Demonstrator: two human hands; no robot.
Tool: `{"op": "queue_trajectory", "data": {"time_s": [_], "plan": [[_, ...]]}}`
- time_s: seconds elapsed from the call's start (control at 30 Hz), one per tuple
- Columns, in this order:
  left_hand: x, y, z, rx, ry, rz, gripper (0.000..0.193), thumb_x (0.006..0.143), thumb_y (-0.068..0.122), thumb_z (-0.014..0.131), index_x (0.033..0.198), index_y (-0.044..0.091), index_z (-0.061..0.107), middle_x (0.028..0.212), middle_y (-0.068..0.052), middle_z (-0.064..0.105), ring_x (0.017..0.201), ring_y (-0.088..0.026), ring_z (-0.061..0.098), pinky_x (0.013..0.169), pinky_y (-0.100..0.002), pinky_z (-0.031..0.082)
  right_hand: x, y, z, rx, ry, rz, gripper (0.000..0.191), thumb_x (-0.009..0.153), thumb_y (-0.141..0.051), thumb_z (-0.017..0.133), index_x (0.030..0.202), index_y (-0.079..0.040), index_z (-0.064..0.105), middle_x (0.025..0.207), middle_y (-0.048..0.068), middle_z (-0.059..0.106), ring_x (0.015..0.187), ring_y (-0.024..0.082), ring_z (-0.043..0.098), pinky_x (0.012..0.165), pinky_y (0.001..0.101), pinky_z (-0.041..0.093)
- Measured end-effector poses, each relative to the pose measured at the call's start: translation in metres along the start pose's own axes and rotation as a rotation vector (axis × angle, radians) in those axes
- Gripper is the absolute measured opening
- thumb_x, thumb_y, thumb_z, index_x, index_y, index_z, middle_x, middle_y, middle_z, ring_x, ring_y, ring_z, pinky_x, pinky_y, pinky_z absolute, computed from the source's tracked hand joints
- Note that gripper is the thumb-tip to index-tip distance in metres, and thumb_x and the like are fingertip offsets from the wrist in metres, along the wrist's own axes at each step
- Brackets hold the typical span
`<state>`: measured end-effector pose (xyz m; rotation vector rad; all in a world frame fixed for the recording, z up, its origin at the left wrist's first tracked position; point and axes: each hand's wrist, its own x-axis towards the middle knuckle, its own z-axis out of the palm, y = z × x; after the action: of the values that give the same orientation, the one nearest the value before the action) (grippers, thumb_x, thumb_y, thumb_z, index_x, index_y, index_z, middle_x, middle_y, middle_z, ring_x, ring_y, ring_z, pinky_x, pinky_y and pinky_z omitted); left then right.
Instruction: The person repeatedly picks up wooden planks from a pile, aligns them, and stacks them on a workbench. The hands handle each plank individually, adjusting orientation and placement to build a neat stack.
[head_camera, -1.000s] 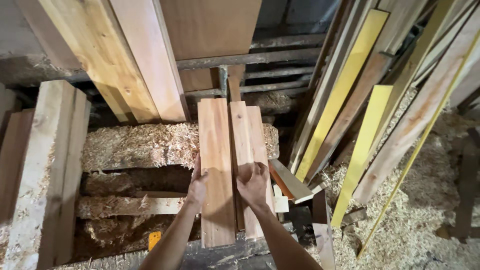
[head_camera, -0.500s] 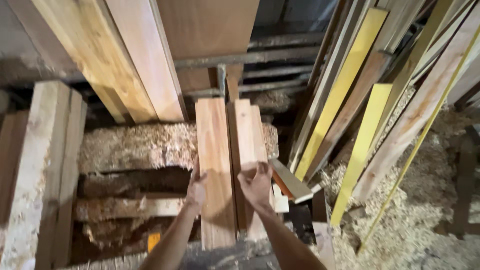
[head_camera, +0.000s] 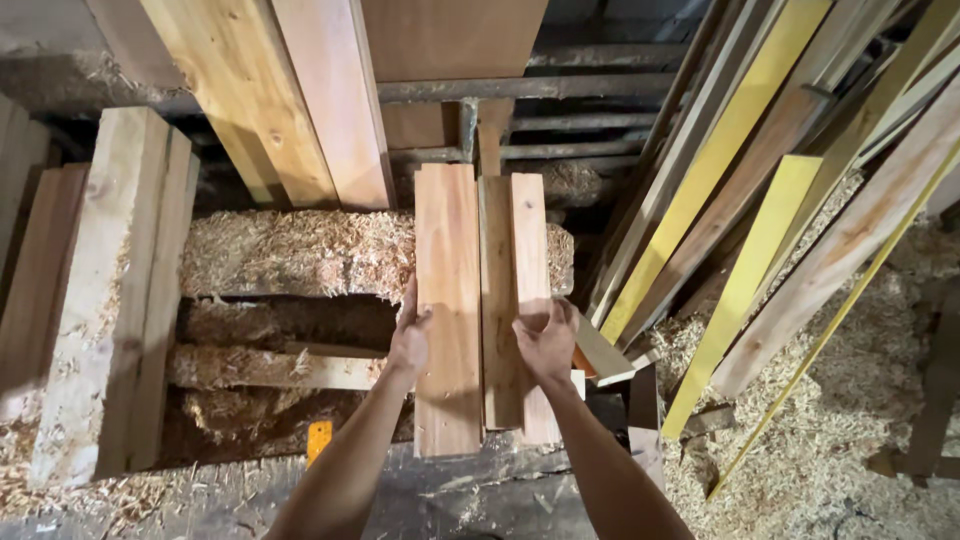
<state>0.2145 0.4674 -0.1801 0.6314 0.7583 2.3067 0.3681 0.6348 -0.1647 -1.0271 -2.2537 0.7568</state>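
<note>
**Pale wood boards being held upright in a sawdust-strewn workshop**

Pale, reddish wood is filling my view as I am looking down at my two bare hands. My left hand (head_camera: 410, 335) is gripping the left edge of the wide board (head_camera: 447, 300), its fingers curled around that edge and the thumb lying on the face. My right hand (head_camera: 545, 340) is cupping the two narrower boards (head_camera: 515, 290) just beside it, fingers wrapped over their right edge. All three are standing on end at twelve o'clock from my wrists, touching side by side, their feet on the dusty floor (head_camera: 480, 490).

I am judging the boards gathered and squared but not yet stacked or carried anywhere.

Sawdust heaps (head_camera: 290, 250) are lying at ten o'clock, thick timbers (head_camera: 110, 290) at nine, and leaning yellow planks (head_camera: 740, 280) at two.
</note>
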Motion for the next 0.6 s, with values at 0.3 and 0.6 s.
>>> {"op": "queue_trajectory", "data": {"time_s": [0.3,0.6], "plan": [[0.007,0.013,0.022,0.171,0.061,-0.018,0.084,0.096,0.009,0.056,0.169,0.009,0.013,0.176,-0.005,0.018,0.151,-0.012,0.032,0.123,-0.027,0.025,0.014,-0.013,-0.007,-0.025,0.026,0.002,0.063,0.071,-0.023,0.086,0.119,0.010,0.062,0.122,0.027,0.059,0.112,0.044,0.058,0.098,0.0483,0.051],[0.010,0.013,0.021,0.478,0.299,-0.223,0.079,0.095,-0.009,0.039,0.166,0.015,0.015,0.174,0.000,0.012,0.156,-0.012,0.017,0.121,-0.026,0.021,-0.009,-0.019,-0.015,-0.257,-0.026,0.033,0.078,0.078,-0.037,0.081,0.136,0.008,0.054,0.129,0.030,0.054,0.121,0.046,0.049,0.102,0.0559,0.039]]}}
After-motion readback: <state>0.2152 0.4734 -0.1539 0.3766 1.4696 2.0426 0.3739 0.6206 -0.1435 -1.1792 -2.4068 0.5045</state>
